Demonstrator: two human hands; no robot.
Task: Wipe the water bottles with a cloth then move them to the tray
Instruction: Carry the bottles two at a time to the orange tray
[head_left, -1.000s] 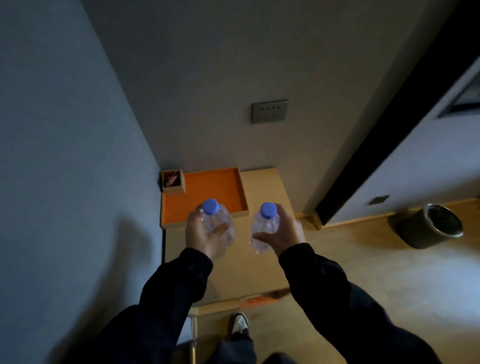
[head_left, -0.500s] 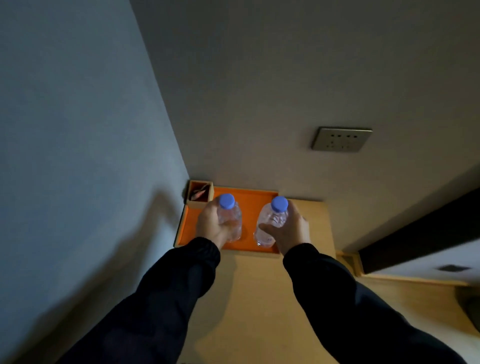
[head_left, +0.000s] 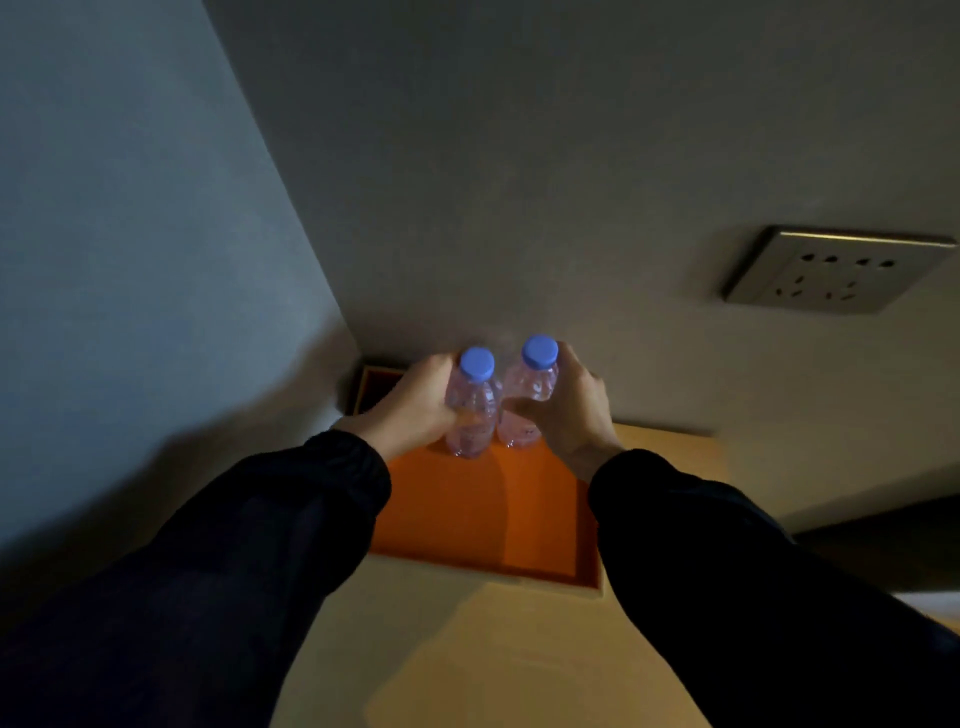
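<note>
Nearly done, it seems — the left bottle and the right bottle are held upright at the far end of the orange tray; whether they are set down cannot be told. Wiping is judged finished, nothing but bottles being held; only release is left. The left hand and right hand are each curled round a bottle, arms stretched forward.
</note>
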